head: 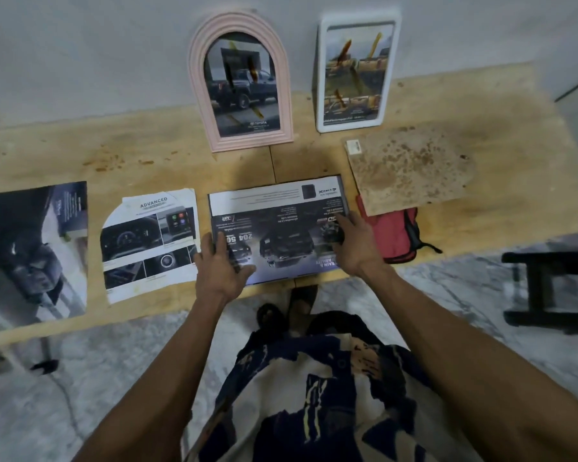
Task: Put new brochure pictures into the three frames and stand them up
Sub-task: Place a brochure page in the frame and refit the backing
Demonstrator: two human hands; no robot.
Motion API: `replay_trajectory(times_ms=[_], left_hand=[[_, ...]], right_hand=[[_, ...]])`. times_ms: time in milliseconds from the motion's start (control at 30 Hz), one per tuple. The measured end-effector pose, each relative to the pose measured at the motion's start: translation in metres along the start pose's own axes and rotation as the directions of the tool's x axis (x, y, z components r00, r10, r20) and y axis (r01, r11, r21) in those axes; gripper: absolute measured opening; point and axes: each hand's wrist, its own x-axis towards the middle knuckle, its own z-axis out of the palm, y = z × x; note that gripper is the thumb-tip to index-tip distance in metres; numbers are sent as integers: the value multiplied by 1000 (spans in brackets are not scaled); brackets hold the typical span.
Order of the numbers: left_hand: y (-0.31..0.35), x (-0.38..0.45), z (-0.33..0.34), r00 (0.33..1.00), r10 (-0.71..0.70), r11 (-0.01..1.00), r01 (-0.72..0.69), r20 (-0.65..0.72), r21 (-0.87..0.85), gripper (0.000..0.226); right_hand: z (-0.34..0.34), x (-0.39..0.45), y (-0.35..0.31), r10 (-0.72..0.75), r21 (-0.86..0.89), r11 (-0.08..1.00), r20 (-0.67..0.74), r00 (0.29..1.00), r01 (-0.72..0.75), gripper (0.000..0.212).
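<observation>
while both frames (pixel 242 83) hold pictures, brochure (pixel 277 221) flat

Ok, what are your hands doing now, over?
Both hands resting open on brochure page. Pink frame, white frame standing, filled. Nothing blocking.

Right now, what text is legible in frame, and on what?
"TOYOTA": bottom of the picture in the pink arched frame.
"ADVANCED": top of the cut-out brochure page.
"204": upside down on the dark brochure sheet under both hands.
All other print on the sheets and in the white frame: too small or blurred.
</observation>
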Motion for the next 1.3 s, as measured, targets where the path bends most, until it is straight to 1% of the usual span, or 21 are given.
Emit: replay_trajectory(times_ms=[67, 167, 233, 267, 333, 400, 467, 567, 633, 767, 833, 900, 967, 1000, 1133, 1200, 1300], left_hand=[[1, -6, 2, 999, -12, 1000, 12, -49, -1, 98], [11, -13, 3, 984, 42, 999, -44, -174, -10, 85], [24, -12, 3, 976, 65, 997, -71, -207, -24, 79], [32, -11, 4, 976, 64, 996, -75, -209, -43, 77], [53, -7, 6, 977, 79, 991, -98, -200, -90, 75], [79, -1, 8, 973, 133, 978, -159, -190, -131, 73], [109, 7, 12, 973, 176, 964, -202, -152, -173, 71], [155, 20, 22, 974, 198, 944, -221, -113, -244, 68], [185, 28, 32, 974, 202, 941, -223, -106, -254, 64], [247, 45, 46, 983, 177, 948, -184, -49, -258, 70], [275, 53, 50, 987, 159, 957, -159, -23, -240, 64], [296, 59, 55, 993, 116, 962, -116, -14, -246, 51], [308, 65, 60, 998, 61, 962, -60, -4, -266, 35], [313, 67, 63, 1000, 28, 961, -25, 9, -274, 31], [328, 75, 71, 994, -98, 945, 108, 47, -310, 23], [332, 76, 74, 989, -139, 941, 147, 48, -306, 18], [337, 78, 74, 986, -164, 942, 169, 39, -291, 15]], right_hand=[[-1, -8, 0, 24, 58, 998, -29, 999, -22, 62], [-11, -19, 5, 32, 126, 992, -116, 993, -17, 51], [-23, -21, 10, 53, 137, 990, -182, 982, -28, 40], [-29, -21, 14, 74, 146, 988, -211, 975, -43, 37], [-43, -19, 24, 141, 174, 980, -236, 961, -101, 41], [-59, -14, 37, 182, 173, 975, -254, 950, -140, 46], [-73, -6, 56, 202, 182, 971, -266, 943, -156, 47], [-97, 11, 86, 215, 166, 970, -260, 941, -176, 45], [-116, 24, 106, 229, 141, 969, -226, 947, -200, 50], [-156, 52, 147, 256, 149, 961, -150, 955, -234, 64], [-174, 67, 167, 265, 174, 955, -147, 953, -239, 61], [-188, 81, 182, 290, 165, 949, -127, 949, -268, 57], [-198, 95, 193, 312, 131, 946, -107, 944, -297, 57], [-202, 101, 196, 324, 123, 942, -101, 941, -311, 58], [-205, 120, 211, 358, 153, 925, -37, 933, -349, 54], [-204, 122, 217, 339, 118, 935, -11, 941, -335, 51], [-200, 127, 221, 367, 126, 923, -2, 930, -364, 56]])
